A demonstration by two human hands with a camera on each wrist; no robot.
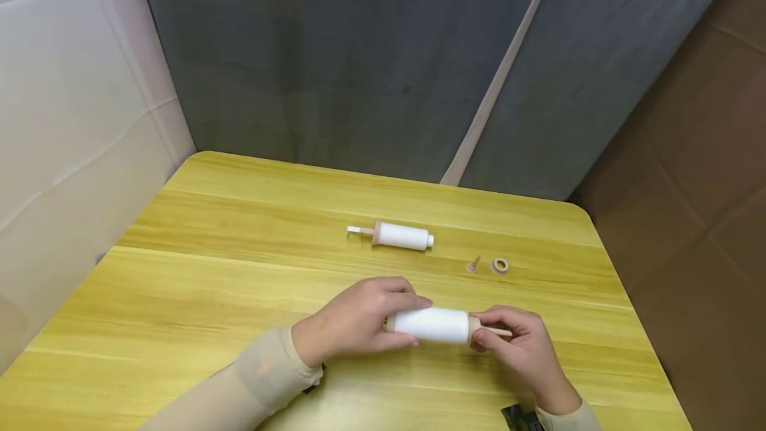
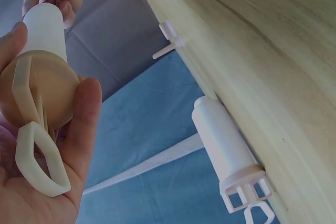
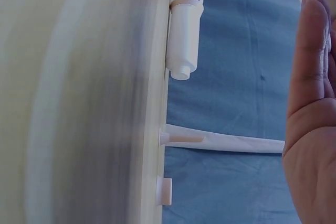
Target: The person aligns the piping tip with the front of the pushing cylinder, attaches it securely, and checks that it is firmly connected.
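Note:
A white cylinder (image 1: pixel 439 324) with beige ends lies crosswise between the hands. My left hand (image 1: pixel 365 318) grips its left end, thumb on the near side and fingers over the far side. In the left wrist view, that end shows a beige cap (image 2: pixel 55 82) with a handle frame and a white loop (image 2: pixel 47 186). My right hand (image 1: pixel 523 348) pinches the beige fitting at the other end, from which a thin rod (image 1: pixel 501 332) sticks out to the right. The right wrist view shows only part of this hand, with the held end out of sight.
Beyond the hands, a similar white cylinder (image 1: pixel 403 236) with a beige collar and loop lies on the wooden table (image 1: pixel 179 311). A small disc with a peg (image 1: pixel 473 267) and a beige ring (image 1: pixel 499 266) sit to its right. A dark partition (image 1: pixel 335 65) stands behind.

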